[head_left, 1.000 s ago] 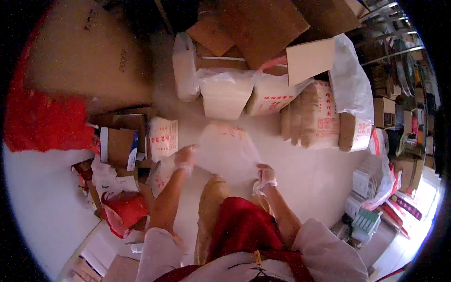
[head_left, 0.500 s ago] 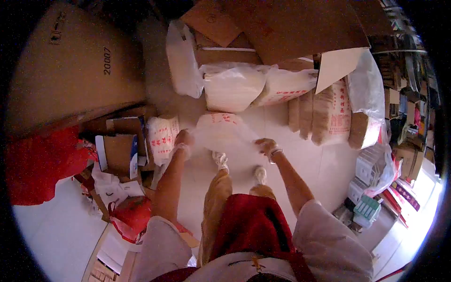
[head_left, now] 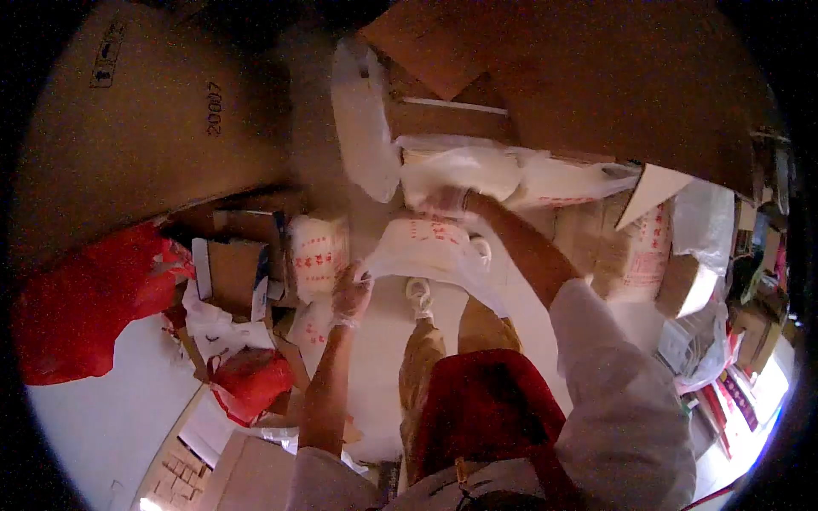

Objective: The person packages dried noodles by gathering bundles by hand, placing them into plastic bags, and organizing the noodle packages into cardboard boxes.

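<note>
A white plastic bag with red print hangs low in the middle, around a pale package, above the floor and my shoes. My left hand is closed on the bag's left edge. Beyond the bag, my right hand reaches across to its far side; it is blurred, and its fingers cannot be made out. Both hands seem to have thin clear plastic on them. Next to my left hand stands a wrapped package with red print.
Plastic-wrapped stacks line the far side below large cardboard. A big carton and a red bag stand left. Near my left arm lies a smaller red bag. Shelving and boxes are on the right.
My right hand has moved from the bag's right side up and left to its far side. My left hand has shifted slightly down, now gripping the bag's edge. The view has shifted.
</note>
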`<action>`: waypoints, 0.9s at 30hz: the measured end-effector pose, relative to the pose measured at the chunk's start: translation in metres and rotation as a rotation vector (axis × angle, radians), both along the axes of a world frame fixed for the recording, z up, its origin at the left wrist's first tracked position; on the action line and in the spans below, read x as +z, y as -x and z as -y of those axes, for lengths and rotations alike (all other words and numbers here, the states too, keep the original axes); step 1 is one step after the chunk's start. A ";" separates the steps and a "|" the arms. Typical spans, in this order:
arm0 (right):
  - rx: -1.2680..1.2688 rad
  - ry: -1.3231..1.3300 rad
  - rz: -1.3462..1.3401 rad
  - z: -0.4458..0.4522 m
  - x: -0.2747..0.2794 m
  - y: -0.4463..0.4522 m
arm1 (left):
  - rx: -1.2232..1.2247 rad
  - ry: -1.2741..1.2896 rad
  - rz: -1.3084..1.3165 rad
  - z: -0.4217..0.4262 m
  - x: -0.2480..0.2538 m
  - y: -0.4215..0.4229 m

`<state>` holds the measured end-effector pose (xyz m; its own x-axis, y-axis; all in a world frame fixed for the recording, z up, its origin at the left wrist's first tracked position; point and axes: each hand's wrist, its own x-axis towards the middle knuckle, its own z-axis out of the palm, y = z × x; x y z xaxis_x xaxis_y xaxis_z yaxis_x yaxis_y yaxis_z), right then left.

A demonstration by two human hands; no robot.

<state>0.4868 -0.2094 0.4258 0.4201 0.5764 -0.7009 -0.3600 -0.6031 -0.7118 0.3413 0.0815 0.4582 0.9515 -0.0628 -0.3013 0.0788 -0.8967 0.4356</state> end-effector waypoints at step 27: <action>0.097 0.435 0.804 0.025 0.087 -0.037 | -0.061 -0.238 -0.102 0.003 -0.034 -0.192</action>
<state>0.5237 -0.2344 0.5127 0.8387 0.3886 -0.3814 0.2114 -0.8780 -0.4295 0.5335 0.0781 0.4242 0.9121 -0.0348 -0.4084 0.0543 -0.9774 0.2045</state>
